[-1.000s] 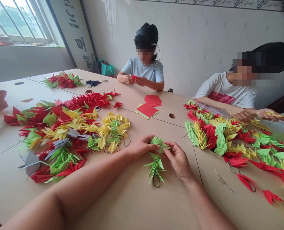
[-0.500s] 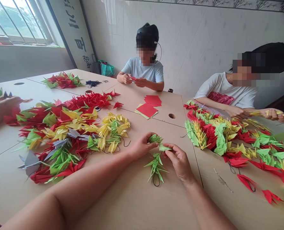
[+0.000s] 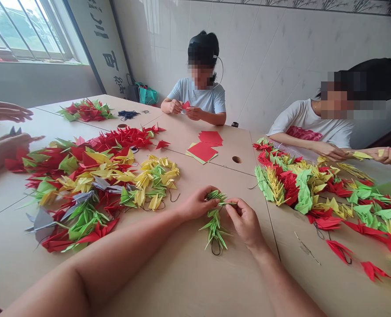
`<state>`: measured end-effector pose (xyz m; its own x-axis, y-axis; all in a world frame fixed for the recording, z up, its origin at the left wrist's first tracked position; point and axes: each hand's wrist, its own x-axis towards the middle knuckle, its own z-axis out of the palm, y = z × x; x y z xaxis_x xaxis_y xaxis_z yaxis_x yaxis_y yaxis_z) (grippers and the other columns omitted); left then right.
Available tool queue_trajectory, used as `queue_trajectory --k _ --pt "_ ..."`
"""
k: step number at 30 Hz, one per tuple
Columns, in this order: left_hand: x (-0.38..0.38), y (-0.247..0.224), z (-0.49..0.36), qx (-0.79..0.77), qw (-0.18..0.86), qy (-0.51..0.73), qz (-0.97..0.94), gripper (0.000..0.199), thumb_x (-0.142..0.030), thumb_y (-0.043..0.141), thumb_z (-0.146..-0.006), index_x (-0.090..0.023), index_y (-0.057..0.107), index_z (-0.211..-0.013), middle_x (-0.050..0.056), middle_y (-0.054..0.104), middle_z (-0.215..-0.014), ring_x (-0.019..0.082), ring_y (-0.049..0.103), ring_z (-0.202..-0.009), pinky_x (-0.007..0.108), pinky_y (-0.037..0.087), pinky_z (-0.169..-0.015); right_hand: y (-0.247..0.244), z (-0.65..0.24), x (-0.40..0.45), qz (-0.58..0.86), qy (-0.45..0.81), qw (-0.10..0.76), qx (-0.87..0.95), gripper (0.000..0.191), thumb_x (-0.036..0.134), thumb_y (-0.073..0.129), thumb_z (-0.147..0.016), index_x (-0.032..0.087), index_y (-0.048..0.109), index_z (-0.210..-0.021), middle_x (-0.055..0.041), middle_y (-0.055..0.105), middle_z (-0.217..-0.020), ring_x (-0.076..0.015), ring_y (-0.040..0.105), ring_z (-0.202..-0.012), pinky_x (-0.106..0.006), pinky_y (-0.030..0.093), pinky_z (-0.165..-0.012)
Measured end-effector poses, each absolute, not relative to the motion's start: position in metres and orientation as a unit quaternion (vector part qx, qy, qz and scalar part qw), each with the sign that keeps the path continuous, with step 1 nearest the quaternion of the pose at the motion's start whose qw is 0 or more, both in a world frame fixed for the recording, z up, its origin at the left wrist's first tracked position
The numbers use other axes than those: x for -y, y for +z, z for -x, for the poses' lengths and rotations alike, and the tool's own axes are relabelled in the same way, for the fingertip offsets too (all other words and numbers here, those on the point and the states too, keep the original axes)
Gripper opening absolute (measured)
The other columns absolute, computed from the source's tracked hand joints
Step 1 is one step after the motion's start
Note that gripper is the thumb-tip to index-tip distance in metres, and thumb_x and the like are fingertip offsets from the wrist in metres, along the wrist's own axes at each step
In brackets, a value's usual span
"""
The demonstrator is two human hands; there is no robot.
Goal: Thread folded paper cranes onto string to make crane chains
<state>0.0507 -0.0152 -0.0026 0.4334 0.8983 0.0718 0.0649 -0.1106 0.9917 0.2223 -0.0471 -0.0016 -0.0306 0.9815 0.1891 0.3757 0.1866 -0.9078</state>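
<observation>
My left hand [image 3: 197,204] is closed around a bunch of green origami cranes [image 3: 216,194], stacked tightly so that their pointed edges show. With thumb and forefinger, my right hand [image 3: 246,222] pinches one green folded piece [image 3: 230,204] close against that bunch. Below both hands a short strand of green cranes [image 3: 215,226] lies on the table, ending in a dark cord loop [image 3: 216,247]. Whether a cord runs through the held bunch cannot be made out.
A big heap of red, yellow, green and grey crane strands [image 3: 93,176] lies left. More strands [image 3: 301,180] lie right, with a thin needle-like tool [image 3: 307,248] nearby. Red paper squares [image 3: 203,152] lie ahead. Two people sit opposite; another person's hands [image 3: 7,141] show at left.
The green piece in my right hand has turned from showing its flat face to edge-on. My left hand has hardly moved. At the far left, another person's upper hand has risen.
</observation>
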Motion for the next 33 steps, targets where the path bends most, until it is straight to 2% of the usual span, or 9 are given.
queue_trajectory --k 6,13,22,28,33 --pt "0.015 -0.004 -0.052 -0.355 0.618 0.370 -0.596 0.034 -0.044 0.059 -0.078 -0.016 0.053 -0.096 0.000 0.055 -0.078 0.012 0.053 -0.069 0.023 0.042 -0.060 0.000 -0.222 0.049 0.520 0.326 0.438 0.657 0.013 0.031 0.054 -0.079 0.021 0.060 -0.077 0.0011 0.056 -0.065 -0.0145 0.050 -0.056 -0.026 0.043 -0.054" --pt "0.015 0.000 -0.051 -0.348 0.620 0.366 -0.600 0.036 -0.047 0.060 -0.076 -0.014 0.055 -0.091 -0.001 0.053 -0.074 0.010 0.048 -0.064 0.023 0.040 -0.059 -0.001 -0.221 0.049 0.495 0.279 0.454 0.687 0.011 0.030 0.055 -0.079 0.022 0.063 -0.077 -0.0066 0.056 -0.092 -0.0206 0.057 -0.084 -0.029 0.050 -0.063" --pt "0.015 0.003 -0.050 -0.345 0.616 0.347 -0.617 0.037 -0.050 0.056 -0.078 -0.014 0.056 -0.089 -0.001 0.050 -0.073 0.009 0.046 -0.063 0.021 0.038 -0.057 -0.003 -0.221 0.047 0.516 0.286 0.466 0.659 0.016 0.037 0.058 -0.081 0.022 0.061 -0.088 -0.0060 0.062 -0.085 -0.0208 0.059 -0.078 -0.034 0.050 -0.070" --pt "0.016 0.004 -0.049 -0.342 0.585 0.337 -0.654 0.039 -0.045 0.067 -0.070 -0.015 0.057 -0.091 -0.003 0.049 -0.071 0.009 0.044 -0.063 0.020 0.037 -0.056 -0.008 -0.221 0.047 0.529 0.321 0.465 0.633 0.022 0.041 0.061 -0.079 0.021 0.058 -0.088 -0.0065 0.065 -0.082 -0.0211 0.062 -0.073 -0.034 0.052 -0.066" --pt "0.016 0.001 -0.051 -0.342 0.563 0.341 -0.671 0.035 -0.048 0.058 -0.077 -0.014 0.058 -0.087 -0.001 0.052 -0.073 0.010 0.047 -0.066 0.020 0.038 -0.059 -0.012 -0.221 0.046 0.524 0.361 0.473 0.610 0.031 0.044 0.061 -0.079 0.021 0.055 -0.099 -0.0063 0.066 -0.084 -0.0211 0.065 -0.074 -0.035 0.054 -0.067"
